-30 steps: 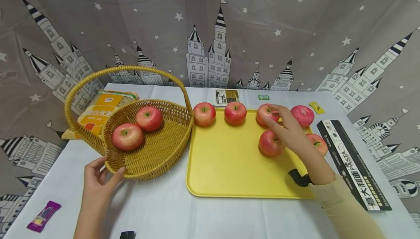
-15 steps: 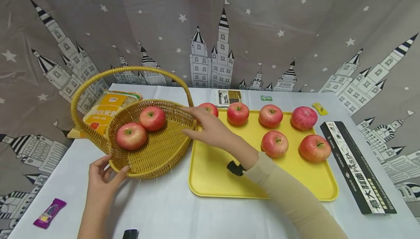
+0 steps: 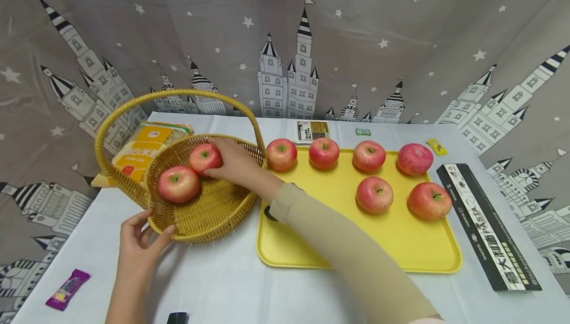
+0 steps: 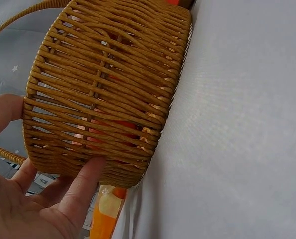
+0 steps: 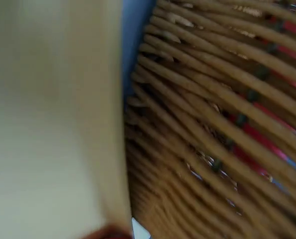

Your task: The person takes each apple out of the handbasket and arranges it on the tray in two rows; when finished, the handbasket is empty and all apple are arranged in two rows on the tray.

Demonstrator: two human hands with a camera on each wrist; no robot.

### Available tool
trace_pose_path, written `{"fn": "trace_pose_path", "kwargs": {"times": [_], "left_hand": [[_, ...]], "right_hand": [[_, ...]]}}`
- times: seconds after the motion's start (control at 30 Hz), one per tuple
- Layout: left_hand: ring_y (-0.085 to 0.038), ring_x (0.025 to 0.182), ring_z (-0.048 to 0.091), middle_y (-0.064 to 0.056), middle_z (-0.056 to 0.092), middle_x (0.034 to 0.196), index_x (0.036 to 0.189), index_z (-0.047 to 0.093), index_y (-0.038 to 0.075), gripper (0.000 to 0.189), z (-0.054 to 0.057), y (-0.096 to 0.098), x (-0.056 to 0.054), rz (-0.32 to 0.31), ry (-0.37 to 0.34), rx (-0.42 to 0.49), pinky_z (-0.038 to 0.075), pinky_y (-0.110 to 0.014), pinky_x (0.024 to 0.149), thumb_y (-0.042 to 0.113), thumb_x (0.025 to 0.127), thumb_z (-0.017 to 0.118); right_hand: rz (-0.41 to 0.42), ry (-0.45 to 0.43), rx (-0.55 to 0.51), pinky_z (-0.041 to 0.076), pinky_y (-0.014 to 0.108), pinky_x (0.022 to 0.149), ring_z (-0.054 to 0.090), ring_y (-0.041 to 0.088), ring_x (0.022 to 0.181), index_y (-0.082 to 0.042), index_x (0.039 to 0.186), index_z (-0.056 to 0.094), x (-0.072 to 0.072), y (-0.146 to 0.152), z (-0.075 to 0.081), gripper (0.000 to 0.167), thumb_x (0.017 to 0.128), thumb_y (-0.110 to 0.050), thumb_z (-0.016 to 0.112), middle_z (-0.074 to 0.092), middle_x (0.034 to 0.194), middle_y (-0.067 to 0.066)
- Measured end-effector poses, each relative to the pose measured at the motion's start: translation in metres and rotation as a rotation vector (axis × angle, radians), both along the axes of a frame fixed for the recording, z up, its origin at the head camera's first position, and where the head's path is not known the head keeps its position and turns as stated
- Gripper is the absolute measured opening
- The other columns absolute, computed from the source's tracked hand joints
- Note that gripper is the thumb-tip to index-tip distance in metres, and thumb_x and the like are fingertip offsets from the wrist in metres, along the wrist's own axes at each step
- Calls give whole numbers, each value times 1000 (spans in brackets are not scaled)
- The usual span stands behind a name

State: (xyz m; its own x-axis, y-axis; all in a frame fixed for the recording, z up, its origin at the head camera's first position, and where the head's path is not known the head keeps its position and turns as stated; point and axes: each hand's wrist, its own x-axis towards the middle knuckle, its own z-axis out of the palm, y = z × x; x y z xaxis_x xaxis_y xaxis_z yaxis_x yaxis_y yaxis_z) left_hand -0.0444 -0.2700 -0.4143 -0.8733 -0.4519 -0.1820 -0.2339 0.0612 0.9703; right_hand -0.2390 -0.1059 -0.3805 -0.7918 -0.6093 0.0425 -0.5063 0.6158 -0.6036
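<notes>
A yellow wicker basket (image 3: 213, 215) with a tall handle stands at the left, holding two red apples. With fingers and thumb about its near-left rim, my left hand (image 3: 139, 245) grips the basket; the left wrist view shows the thumb (image 4: 83, 186) against the woven wall. Inside the basket, my right hand (image 3: 238, 165) holds the farther apple (image 3: 205, 159), thumb at the front and fingers behind, partly hidden. The nearer apple (image 3: 178, 184) lies beside it. In the right wrist view, weave (image 5: 212, 124) and a blurred pale surface fill the frame.
A yellow tray (image 3: 303, 245) right of the basket bears several apples (image 3: 374, 195). A black pasta box (image 3: 487, 227) lies at the right. An orange food packet (image 3: 147, 146) is behind the basket, a purple snack packet (image 3: 68, 289) at front left. Small packets line the back.
My right hand has moved left from the tray's apples, across into the basket, and taken hold of the farther apple there. The left hand has stayed on the basket rim.
</notes>
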Motion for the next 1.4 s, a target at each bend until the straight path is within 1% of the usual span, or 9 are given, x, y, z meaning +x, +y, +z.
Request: {"fn": "trace_pose_path", "kwargs": {"times": [0.17, 0.27, 0.53, 0.63, 0.73, 0.93, 1.1, 1.27, 1.4], "left_hand": [[-20, 138, 27, -7, 17, 154, 140, 26, 22, 69, 0, 0, 0, 5, -27, -17, 38, -8, 96, 12, 89, 71], [-21, 138, 26, -7, 16, 155, 141, 25, 21, 69, 0, 0, 0, 6, -40, -29, 38, -9, 98, 12, 89, 70], [-21, 137, 27, -8, 18, 151, 137, 28, 23, 65, 3, 0, -1, 3, 1, -22, 40, -4, 90, 6, 89, 68], [-21, 136, 28, -8, 19, 151, 134, 29, 26, 63, 3, 0, -3, 6, -3, -14, 40, -3, 86, 6, 89, 68], [-22, 136, 28, -10, 19, 152, 134, 29, 25, 62, 2, 1, -3, 3, 6, -7, 41, -2, 84, 5, 89, 68], [-22, 135, 29, -9, 20, 150, 133, 31, 24, 62, 1, 2, -1, 22, 19, 5, 41, -1, 84, 2, 88, 68], [-22, 136, 28, -9, 20, 152, 135, 30, 22, 63, 0, 3, -1, 23, 18, 13, 41, -2, 84, 4, 89, 69], [-24, 138, 26, -10, 17, 154, 138, 26, 19, 66, 0, 3, -1, 5, -2, -24, 41, -1, 84, 9, 89, 70], [-23, 138, 25, -10, 16, 154, 139, 25, 19, 67, 1, 1, 0, 4, -13, -39, 40, -2, 85, 9, 90, 69]], "right_hand": [[-50, -3, 148, 41, 29, 103, 42, 21, 129, -23, 153, 26, -5, -21, -10, 87, 83, -46, 73, 36, 146, 4], [-55, -2, 178, 44, 29, 100, 43, 21, 128, -22, 154, 23, -5, -27, -13, 90, 83, -46, 73, 34, 147, 5], [-151, 34, 190, 48, 25, 91, 52, 17, 112, -12, 143, 39, -6, -31, -13, 86, 76, -50, 78, 44, 129, 4], [-150, 50, 187, 49, 25, 90, 53, 17, 110, -10, 137, 42, -4, -27, -10, 82, 74, -49, 79, 48, 124, 3], [-114, 69, 119, 47, 23, 90, 52, 17, 110, -8, 135, 43, 0, -16, -2, 81, 73, -46, 80, 51, 123, 3], [-14, 145, -127, 43, 22, 96, 48, 12, 116, -11, 143, 41, 25, 28, 25, 87, 72, -44, 79, 50, 131, 4], [-54, 136, -240, 48, 29, 93, 48, 12, 112, -18, 142, 43, 51, 91, 42, 82, 73, -41, 80, 49, 128, 1], [-134, 122, -233, 49, 34, 94, 50, 14, 107, -16, 136, 48, 66, 158, 25, 78, 69, -36, 83, 51, 123, 1], [-194, 64, -112, 48, 37, 97, 50, 17, 108, -15, 135, 47, 73, 197, 1, 77, 72, -40, 83, 49, 124, 2]]}}
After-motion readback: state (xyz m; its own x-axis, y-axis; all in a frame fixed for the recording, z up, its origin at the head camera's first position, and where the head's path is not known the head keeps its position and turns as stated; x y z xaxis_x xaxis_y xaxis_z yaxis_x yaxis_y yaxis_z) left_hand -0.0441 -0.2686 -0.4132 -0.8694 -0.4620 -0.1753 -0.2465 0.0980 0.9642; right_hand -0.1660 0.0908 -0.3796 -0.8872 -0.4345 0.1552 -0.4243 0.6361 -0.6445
